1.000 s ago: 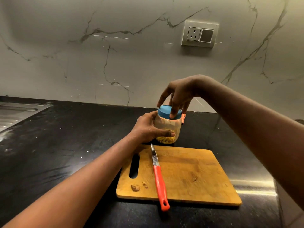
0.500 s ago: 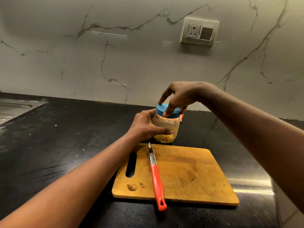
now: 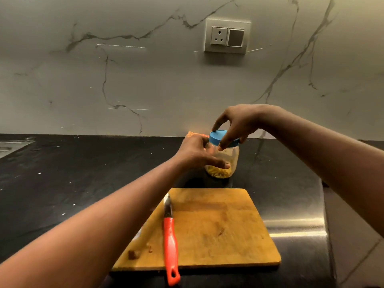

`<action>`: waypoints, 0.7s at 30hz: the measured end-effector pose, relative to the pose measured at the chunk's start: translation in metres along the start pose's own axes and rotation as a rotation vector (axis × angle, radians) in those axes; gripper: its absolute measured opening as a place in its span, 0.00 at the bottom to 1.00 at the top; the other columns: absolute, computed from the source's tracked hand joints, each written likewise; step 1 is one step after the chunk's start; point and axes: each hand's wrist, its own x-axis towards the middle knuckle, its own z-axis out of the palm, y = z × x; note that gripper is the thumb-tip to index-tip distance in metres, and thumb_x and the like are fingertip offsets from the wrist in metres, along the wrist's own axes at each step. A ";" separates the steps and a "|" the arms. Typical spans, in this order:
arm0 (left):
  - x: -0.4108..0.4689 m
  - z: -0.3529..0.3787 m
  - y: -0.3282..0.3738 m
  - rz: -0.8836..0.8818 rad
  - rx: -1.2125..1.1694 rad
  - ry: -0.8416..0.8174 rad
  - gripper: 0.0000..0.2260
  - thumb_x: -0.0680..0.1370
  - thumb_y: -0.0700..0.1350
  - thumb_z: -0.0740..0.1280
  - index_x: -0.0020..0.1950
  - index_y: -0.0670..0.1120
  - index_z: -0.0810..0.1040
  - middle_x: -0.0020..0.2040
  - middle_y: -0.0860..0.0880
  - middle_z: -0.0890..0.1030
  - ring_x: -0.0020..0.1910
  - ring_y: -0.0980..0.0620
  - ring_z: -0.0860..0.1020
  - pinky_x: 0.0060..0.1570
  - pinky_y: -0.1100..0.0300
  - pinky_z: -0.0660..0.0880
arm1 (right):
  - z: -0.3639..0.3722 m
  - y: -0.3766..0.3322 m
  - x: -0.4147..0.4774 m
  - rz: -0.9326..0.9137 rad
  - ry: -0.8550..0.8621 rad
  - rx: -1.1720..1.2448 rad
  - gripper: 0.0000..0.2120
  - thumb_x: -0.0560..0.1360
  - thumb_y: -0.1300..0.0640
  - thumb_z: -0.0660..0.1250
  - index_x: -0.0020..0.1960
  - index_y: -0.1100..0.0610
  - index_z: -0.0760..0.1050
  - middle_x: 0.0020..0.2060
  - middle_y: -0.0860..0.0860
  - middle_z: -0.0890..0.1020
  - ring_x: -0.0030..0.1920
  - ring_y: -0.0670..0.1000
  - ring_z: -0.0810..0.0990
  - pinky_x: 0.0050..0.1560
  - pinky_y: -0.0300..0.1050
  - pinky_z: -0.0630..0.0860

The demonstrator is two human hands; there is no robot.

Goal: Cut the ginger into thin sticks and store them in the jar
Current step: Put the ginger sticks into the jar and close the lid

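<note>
Head view: left hand (image 3: 194,154) wraps jar (image 3: 224,161) on bench (image 3: 83,173) to steady it; right hand (image 3: 234,123) pinches blue lid (image 3: 220,137), likely screwing it. Ginger sticks (image 3: 218,172) inside; knife (image 3: 170,235) parked on board (image 3: 218,229).

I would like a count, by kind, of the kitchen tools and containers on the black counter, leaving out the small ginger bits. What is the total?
Jar with blue lid: 1
Knife: 1
Cutting board: 1
Total: 3
</note>
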 end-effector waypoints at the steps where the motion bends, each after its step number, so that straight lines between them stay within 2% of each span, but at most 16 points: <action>1: 0.008 0.007 0.004 0.002 0.010 0.011 0.38 0.63 0.57 0.81 0.69 0.45 0.74 0.60 0.49 0.80 0.56 0.52 0.78 0.50 0.64 0.77 | -0.001 0.010 0.002 0.022 0.017 0.004 0.30 0.65 0.50 0.79 0.65 0.47 0.74 0.52 0.49 0.74 0.42 0.49 0.78 0.36 0.44 0.82; 3: 0.027 0.024 0.011 0.011 0.009 0.025 0.38 0.64 0.56 0.81 0.70 0.43 0.73 0.63 0.47 0.80 0.57 0.52 0.78 0.48 0.65 0.76 | -0.003 0.035 0.009 0.060 0.053 0.029 0.30 0.65 0.51 0.79 0.65 0.48 0.74 0.54 0.50 0.75 0.42 0.50 0.79 0.37 0.44 0.82; 5: 0.048 0.039 0.017 0.013 0.004 0.036 0.39 0.65 0.56 0.81 0.70 0.42 0.73 0.63 0.46 0.79 0.56 0.52 0.77 0.46 0.66 0.73 | -0.003 0.058 0.017 0.083 0.091 0.060 0.29 0.66 0.51 0.78 0.65 0.50 0.75 0.49 0.50 0.77 0.43 0.50 0.80 0.37 0.44 0.82; 7: 0.070 0.050 0.021 0.008 0.006 0.052 0.41 0.63 0.57 0.81 0.71 0.42 0.72 0.64 0.46 0.79 0.59 0.49 0.78 0.50 0.63 0.74 | -0.002 0.078 0.027 0.099 0.152 0.085 0.28 0.66 0.51 0.78 0.64 0.52 0.76 0.43 0.49 0.78 0.41 0.49 0.81 0.36 0.41 0.82; 9: 0.093 0.060 0.022 -0.004 0.025 0.071 0.43 0.62 0.58 0.82 0.71 0.43 0.72 0.64 0.46 0.80 0.60 0.48 0.78 0.54 0.60 0.76 | 0.001 0.097 0.040 0.108 0.229 0.096 0.26 0.66 0.50 0.78 0.62 0.52 0.77 0.42 0.48 0.78 0.40 0.48 0.81 0.34 0.39 0.80; 12: 0.128 0.072 0.021 -0.015 0.044 0.116 0.43 0.60 0.60 0.82 0.69 0.43 0.74 0.61 0.47 0.81 0.60 0.48 0.79 0.59 0.56 0.77 | 0.010 0.124 0.061 0.111 0.371 0.012 0.23 0.66 0.46 0.77 0.59 0.51 0.79 0.48 0.51 0.80 0.44 0.48 0.79 0.42 0.41 0.76; 15: 0.160 0.085 0.017 -0.032 0.058 0.160 0.43 0.59 0.62 0.81 0.68 0.43 0.75 0.60 0.48 0.81 0.59 0.49 0.79 0.56 0.59 0.76 | 0.020 0.148 0.082 0.117 0.482 0.034 0.22 0.67 0.46 0.76 0.59 0.52 0.80 0.54 0.53 0.80 0.52 0.51 0.77 0.48 0.42 0.73; 21: 0.200 0.100 0.013 -0.056 0.047 0.207 0.43 0.59 0.61 0.82 0.67 0.43 0.75 0.60 0.47 0.81 0.59 0.49 0.78 0.58 0.57 0.77 | 0.028 0.176 0.112 0.152 0.578 0.095 0.21 0.69 0.46 0.75 0.60 0.52 0.79 0.57 0.55 0.79 0.58 0.53 0.76 0.56 0.45 0.73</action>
